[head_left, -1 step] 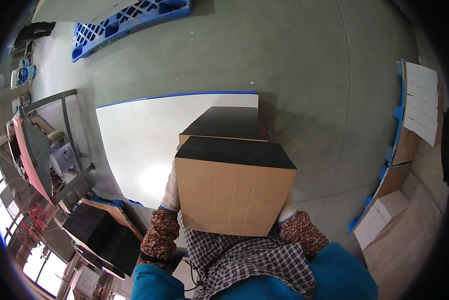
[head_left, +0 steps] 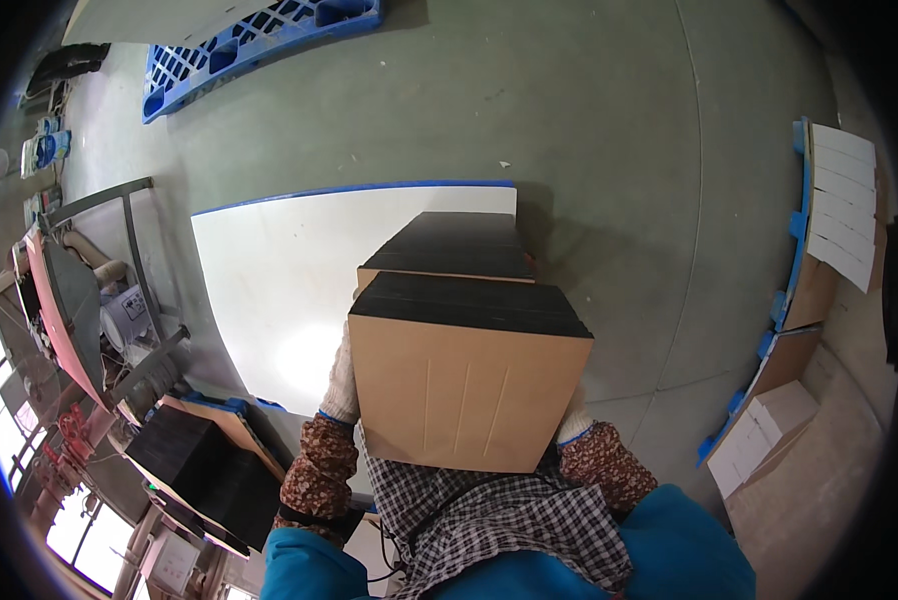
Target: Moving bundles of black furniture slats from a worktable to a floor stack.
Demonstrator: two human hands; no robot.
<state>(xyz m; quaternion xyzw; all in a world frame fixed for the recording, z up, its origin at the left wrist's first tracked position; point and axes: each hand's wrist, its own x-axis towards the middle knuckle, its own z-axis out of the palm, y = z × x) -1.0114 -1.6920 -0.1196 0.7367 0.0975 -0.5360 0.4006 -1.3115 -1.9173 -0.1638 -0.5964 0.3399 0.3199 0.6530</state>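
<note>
We hold the open carton (head_left: 464, 395) at centre, left hand (head_left: 342, 385) and right hand (head_left: 572, 425) pressed flat on opposite sides to carry its weight.

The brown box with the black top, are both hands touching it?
Touching. The head view shows the left hand pressed against the brown box, and the right hand against its other side.

The tall brown cardboard box with black stacked contents (head_left: 464, 400) fills the space between my white-gloved left hand (head_left: 342, 378) and right hand (head_left: 573, 420), and a second box of the same kind (head_left: 449, 248) stands just behind it, blocking the way forward. To my left the white board with a blue edge (head_left: 279, 290) lies bare, giving open room. To my right the grey concrete floor (head_left: 659, 250) runs open up to the flat cardboard stacks on blue pallets (head_left: 819, 240).
</note>
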